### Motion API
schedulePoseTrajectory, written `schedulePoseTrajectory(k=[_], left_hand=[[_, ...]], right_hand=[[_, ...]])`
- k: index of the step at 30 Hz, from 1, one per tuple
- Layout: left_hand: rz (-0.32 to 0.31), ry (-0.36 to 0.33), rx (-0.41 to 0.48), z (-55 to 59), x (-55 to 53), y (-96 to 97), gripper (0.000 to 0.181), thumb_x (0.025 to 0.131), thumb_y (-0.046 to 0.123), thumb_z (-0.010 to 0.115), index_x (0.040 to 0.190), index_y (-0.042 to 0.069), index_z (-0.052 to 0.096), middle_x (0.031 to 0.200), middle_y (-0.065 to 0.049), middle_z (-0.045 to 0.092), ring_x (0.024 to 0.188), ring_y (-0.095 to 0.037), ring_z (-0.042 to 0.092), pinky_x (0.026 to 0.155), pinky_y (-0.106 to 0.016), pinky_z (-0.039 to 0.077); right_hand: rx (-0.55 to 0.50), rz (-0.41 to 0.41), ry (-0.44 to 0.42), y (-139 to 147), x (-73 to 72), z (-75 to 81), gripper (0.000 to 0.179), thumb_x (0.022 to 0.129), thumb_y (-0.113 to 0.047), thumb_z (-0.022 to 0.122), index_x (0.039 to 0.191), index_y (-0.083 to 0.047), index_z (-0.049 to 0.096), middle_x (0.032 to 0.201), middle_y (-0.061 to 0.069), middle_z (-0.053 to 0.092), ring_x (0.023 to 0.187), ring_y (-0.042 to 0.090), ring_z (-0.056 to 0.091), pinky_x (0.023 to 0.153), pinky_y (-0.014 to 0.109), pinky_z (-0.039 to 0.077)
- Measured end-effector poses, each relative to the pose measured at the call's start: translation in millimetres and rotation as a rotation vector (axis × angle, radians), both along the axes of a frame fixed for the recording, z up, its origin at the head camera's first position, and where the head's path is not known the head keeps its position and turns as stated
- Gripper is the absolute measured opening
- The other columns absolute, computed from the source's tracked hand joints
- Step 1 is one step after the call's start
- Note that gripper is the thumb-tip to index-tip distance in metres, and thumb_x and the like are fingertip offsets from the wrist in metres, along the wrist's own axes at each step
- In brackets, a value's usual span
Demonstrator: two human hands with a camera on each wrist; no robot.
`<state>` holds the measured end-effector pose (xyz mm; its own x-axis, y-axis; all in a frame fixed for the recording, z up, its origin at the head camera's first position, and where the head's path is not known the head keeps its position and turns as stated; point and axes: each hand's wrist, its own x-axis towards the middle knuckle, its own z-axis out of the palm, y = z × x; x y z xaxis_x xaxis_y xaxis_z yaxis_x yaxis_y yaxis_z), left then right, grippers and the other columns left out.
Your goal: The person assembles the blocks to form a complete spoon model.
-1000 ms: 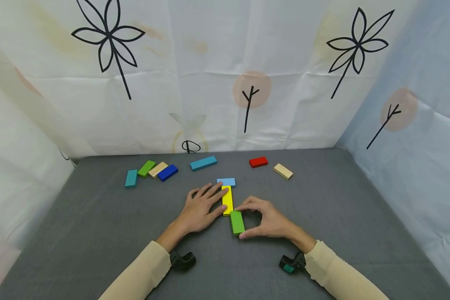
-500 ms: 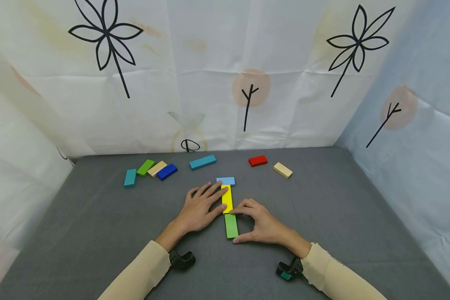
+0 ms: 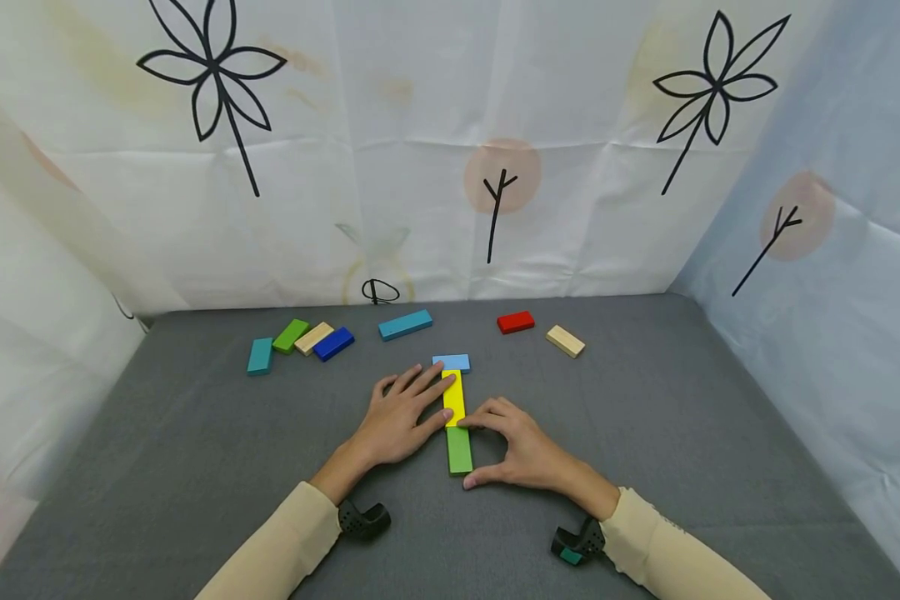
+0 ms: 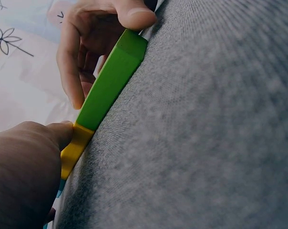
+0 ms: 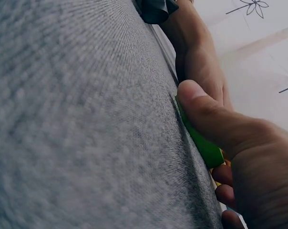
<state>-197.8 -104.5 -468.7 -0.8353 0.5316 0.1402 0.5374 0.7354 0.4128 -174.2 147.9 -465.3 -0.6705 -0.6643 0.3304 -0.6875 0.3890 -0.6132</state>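
A yellow block (image 3: pixel 453 398) lies lengthwise below a light blue block (image 3: pixel 452 362), forming a T. Against the yellow block's near end is a green block (image 3: pixel 460 452), in line with it. My left hand (image 3: pixel 397 423) lies with fingers spread, fingertips on the yellow and light blue blocks and thumb near the yellow block's near end. The green block sits lengthwise between the thumb and index finger of my right hand (image 3: pixel 528 450), thumb at its near end and index fingertip by the joint with the yellow block. In the left wrist view the green block (image 4: pixel 108 83) rests flat on the cloth.
At the back left lie a teal block (image 3: pixel 260 357), another green block (image 3: pixel 291 336), a wooden block (image 3: pixel 314 338) and a dark blue block (image 3: pixel 333 343). Further right are a blue block (image 3: pixel 406 325), a red block (image 3: pixel 516 322) and a second wooden block (image 3: pixel 566 341). Fabric walls enclose the grey table.
My right hand has moved the green block left and slightly nearer, straightening it into line with the yellow block. The left hand has stayed in place.
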Motion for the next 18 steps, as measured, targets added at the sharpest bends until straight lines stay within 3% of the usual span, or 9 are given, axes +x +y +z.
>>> schedulePoseTrajectory(k=[7,18], left_hand=[[-0.005,0.005,0.011,-0.1,0.5,-0.3,0.057,0.108,0.050,0.042,0.159,0.025,0.037,0.167,0.001,0.024,0.151,-0.034,0.024,0.112,-0.066,0.018],[-0.002,-0.010,-0.001,-0.1,-0.6,-0.3,0.058,0.108,0.051,0.041,0.160,0.026,0.036,0.168,0.002,0.023,0.152,-0.034,0.023,0.113,-0.066,0.018]], right_hand=[[0.006,-0.009,-0.022,-0.3,0.5,-0.3,0.065,0.073,-0.039,0.092,0.129,-0.015,0.069,0.116,-0.005,0.061,0.108,0.011,0.053,0.092,0.039,0.049],[0.003,-0.003,0.011,-1.0,1.0,0.9,0.067,0.068,-0.034,0.094,0.127,-0.013,0.070,0.114,-0.002,0.062,0.104,0.012,0.053,0.090,0.038,0.050]])
